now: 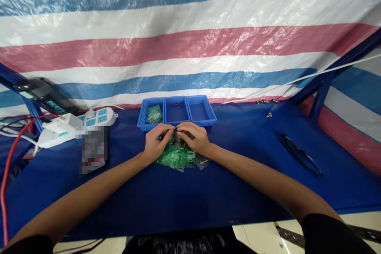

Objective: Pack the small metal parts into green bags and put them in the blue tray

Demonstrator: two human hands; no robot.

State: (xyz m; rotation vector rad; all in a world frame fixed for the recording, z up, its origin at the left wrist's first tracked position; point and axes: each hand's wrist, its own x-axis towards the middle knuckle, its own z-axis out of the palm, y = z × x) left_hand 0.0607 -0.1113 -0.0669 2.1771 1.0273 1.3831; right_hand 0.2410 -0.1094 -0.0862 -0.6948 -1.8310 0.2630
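My left hand and my right hand meet over a heap of small clear and green plastic bags on the blue table. Thumb and fingers of each hand are pinched together, the fingertips almost touching. Whatever lies between them is too small and too covered to name. Dark small pieces show under the fingers, partly hidden. Just beyond the hands stand three joined blue bins. Inside the left bin lie greenish packets. A tiny dark piece sits in the middle bin, and the right bin shows its bare bottom.
At the left are a white power strip with plugs, a red cable and a pixelated dark flat object. Dark-framed glasses lie at the right. Small metal pieces rest near the back edge, before a striped sheet.
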